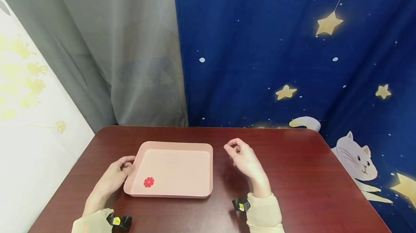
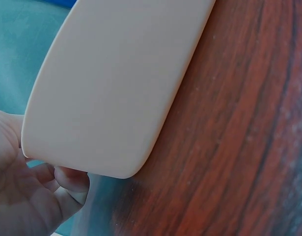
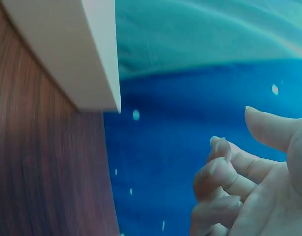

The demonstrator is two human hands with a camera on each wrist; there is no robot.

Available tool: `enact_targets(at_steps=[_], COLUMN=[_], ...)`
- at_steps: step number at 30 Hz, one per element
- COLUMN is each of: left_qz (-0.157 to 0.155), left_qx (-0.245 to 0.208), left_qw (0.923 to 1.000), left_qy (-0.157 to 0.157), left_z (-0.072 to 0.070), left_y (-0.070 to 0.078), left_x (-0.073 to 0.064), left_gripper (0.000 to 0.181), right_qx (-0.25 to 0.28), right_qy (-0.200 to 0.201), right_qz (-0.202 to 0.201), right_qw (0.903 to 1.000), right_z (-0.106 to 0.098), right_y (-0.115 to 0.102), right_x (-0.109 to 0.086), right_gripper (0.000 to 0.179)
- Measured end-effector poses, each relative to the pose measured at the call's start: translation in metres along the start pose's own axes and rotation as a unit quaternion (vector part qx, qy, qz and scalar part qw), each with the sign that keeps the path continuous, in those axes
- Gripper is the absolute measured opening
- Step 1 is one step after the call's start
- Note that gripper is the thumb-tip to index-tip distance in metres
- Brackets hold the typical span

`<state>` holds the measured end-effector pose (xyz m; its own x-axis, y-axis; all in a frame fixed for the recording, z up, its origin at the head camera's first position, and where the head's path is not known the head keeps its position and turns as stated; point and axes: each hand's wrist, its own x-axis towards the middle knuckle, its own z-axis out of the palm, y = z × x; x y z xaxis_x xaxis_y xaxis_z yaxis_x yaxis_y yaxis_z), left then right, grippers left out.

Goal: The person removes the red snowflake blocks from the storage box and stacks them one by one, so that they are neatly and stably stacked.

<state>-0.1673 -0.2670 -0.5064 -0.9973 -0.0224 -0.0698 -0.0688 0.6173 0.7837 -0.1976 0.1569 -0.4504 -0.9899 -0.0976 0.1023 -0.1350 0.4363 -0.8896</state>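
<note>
A shallow pink tray [image 1: 175,171] with a red flower mark [image 1: 148,182] in its near left corner lies on the dark red-brown table. My left hand [image 1: 113,177] is at the tray's left end, with curled fingers and thumb at the rim. In the left wrist view, the left hand [image 2: 33,191] shows beside the tray's wall [image 2: 116,88], partly hidden behind it. To the right of the tray, my right hand [image 1: 243,157] is held up with loosely bent fingers and nothing in it. The right wrist view shows its fingers [image 3: 222,184] apart from the thumb.
The wooden table [image 1: 292,182] has rounded far corners. Behind it hang a grey curtain [image 1: 146,52] and a blue curtain [image 1: 234,63] with stars and a cat. Both wrists wear black straps, the left strap [image 1: 121,222] close to the table's near side.
</note>
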Motion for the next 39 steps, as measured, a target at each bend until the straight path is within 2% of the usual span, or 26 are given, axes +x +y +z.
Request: enact_targets(at_steps=[4,9,17,21,26,31,36,39], left_qz=[0.003,-0.001,-0.007,-0.006,-0.006,-0.010,-0.003,0.002], left_qx=[0.007,0.004,-0.015,-0.014,-0.001,-0.002,-0.008,-0.009], left_qw=[1.0000,1.0000,0.9999,0.9999,1.0000,0.9999,1.0000,1.0000], left_qy=[0.003,0.004,-0.003,-0.001,-0.004,-0.005,-0.004,0.003], left_z=[0.000,0.001,0.004,0.002,-0.001,-0.001,0.000,0.001], left_y=[0.000,0.000,-0.002,-0.003,-0.003,-0.003,-0.002,-0.001], left_x=[-0.001,-0.001,0.000,0.000,0.002,0.002,0.002,0.002], left_gripper=[0.041,0.041,0.042,0.042,0.043,0.042,0.044,0.041], right_qx=[0.000,0.014,0.072,0.071,0.049,0.029,-0.015,-0.049], right_qy=[-0.015,-0.036,-0.083,-0.097,-0.094,-0.094,-0.108,-0.125], right_qz=[-0.031,-0.075,-0.070,-0.038,0.033,0.092,0.109,0.104], right_qw=[0.9994,0.9964,0.9915,0.9920,0.9938,0.9909,0.9881,0.9855], right_z=[0.022,0.062,0.124,0.148,0.176,0.196,0.211,0.219], right_y=[-0.008,-0.014,-0.031,-0.042,-0.049,-0.056,-0.059,-0.061], right_x=[-0.003,-0.005,-0.008,-0.009,-0.008,0.001,0.009,0.011], right_gripper=[0.014,0.013,0.019,0.022,0.022,0.022,0.023,0.027])
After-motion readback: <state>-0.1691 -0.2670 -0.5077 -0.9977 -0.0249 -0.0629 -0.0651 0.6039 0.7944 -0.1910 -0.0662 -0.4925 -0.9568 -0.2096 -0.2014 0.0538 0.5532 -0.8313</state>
